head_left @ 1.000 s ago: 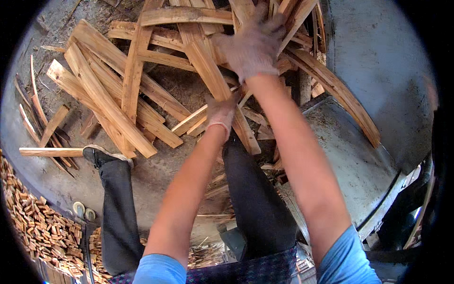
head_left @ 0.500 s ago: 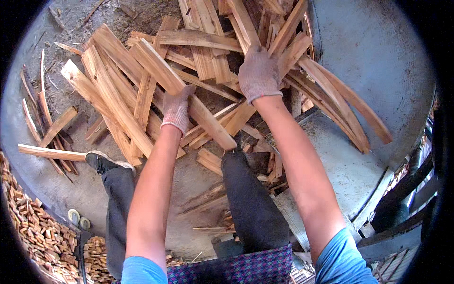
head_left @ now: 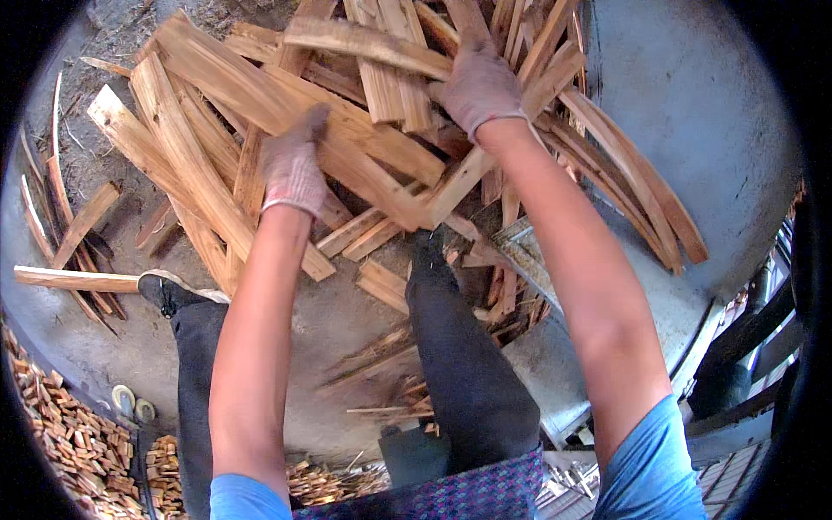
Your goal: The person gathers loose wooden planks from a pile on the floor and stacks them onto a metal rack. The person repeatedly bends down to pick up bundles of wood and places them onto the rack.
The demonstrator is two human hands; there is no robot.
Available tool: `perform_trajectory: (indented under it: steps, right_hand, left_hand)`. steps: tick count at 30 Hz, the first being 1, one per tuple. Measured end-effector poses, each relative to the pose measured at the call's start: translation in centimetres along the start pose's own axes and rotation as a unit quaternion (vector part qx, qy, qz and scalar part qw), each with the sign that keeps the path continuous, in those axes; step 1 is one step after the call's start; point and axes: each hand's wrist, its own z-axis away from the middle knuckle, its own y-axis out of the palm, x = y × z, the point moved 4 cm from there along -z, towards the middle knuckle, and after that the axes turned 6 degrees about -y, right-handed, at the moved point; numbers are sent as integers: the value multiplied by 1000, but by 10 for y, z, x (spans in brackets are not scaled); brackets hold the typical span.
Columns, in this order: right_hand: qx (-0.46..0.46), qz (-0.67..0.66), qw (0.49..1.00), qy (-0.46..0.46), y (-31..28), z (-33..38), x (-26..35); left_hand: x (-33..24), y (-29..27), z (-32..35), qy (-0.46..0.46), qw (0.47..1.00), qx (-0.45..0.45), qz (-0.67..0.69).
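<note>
My left hand (head_left: 293, 169), in a pale knitted work glove, is closed at the lower edge of a long, wide wooden plank (head_left: 373, 178). That plank slants from the upper left down towards my right foot, and its fingertips' grip is smeared by motion. Another plank (head_left: 412, 156) lies close behind it. My right hand (head_left: 485, 82), gloved the same way, is closed round a wooden slat (head_left: 468, 19) that points away from me; its fingers are partly hidden. Beneath my right wrist passes a further slat (head_left: 459, 186), its near end by the wide plank's end.
Loose planks (head_left: 160, 113) lie heaped on the grey floor (head_left: 321, 303). Long curved strips (head_left: 641, 173) lean over a grey metal surface (head_left: 693, 95) at the right. Thin offcuts (head_left: 74, 234) lie by my left shoe (head_left: 169, 290). Small wood pieces (head_left: 74, 433) pile up lower left.
The view has shifted a little. My right hand has moved slightly farther away. The plank at my left hand now lies at a flatter slant, with another plank showing just behind it.
</note>
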Motion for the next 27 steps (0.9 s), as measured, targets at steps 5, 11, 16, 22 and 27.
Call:
perform_trajectory:
  steps: [5,11,16,22,27]
  right_hand:
    - [64,-120,990,24,4,27,-15]
    - [23,-223,974,-45,-21,41,34]
    - [-33,-23,999,-27,49,-3,35]
    - [139,-105,979,-103,-37,16,69]
    - [188,-339,911,-139,-128,44,161]
  left_hand:
    - [-74,-69,29,24,999,38,0]
    - [-120,-141,-16,-9,984,-56,-171]
    - [-104,-143,0,246,784,-193,-536]
    - [-48,-88,92,167,905,31,-390]
    - [-46,-40,117,158,946,120,-258]
